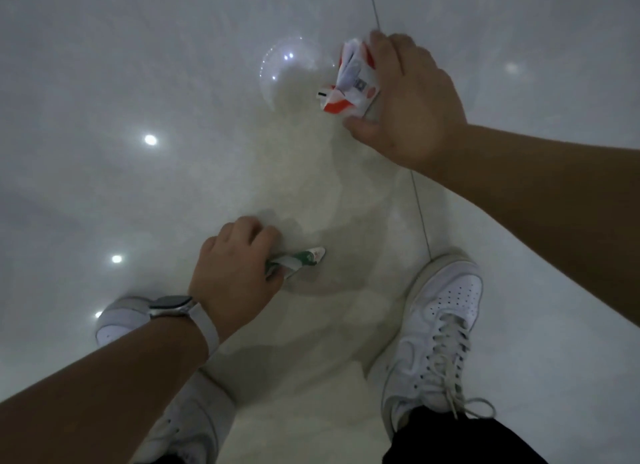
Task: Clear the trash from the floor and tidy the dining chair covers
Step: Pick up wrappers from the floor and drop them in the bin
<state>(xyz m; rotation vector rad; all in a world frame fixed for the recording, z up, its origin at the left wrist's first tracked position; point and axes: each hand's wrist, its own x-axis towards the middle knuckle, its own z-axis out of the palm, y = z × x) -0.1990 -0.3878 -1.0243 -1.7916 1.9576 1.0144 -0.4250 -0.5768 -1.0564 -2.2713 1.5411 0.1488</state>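
Gripping a crumpled red-and-white wrapper (349,79) in the right hand (405,103), with fingers and thumb curled round it, far right, low over the glossy tiled floor (173,65). Clutching a green-and-white wrapper (299,258) in the left hand (235,273), nearer, just beyond the white sneakers (440,325).

Dim overall, with a grey-blue cast. The glossy tiled floor (104,65) mirrors round ceiling lights as bright spots (150,139) on the left. Faint ring-shaped flare (294,72) near top centre. Soft, warmer shadow patch (329,203) mid-frame. Detail is soft and slightly smeared. Wide-angle distortion swells the left forearm (97,384) toward the lower corner.
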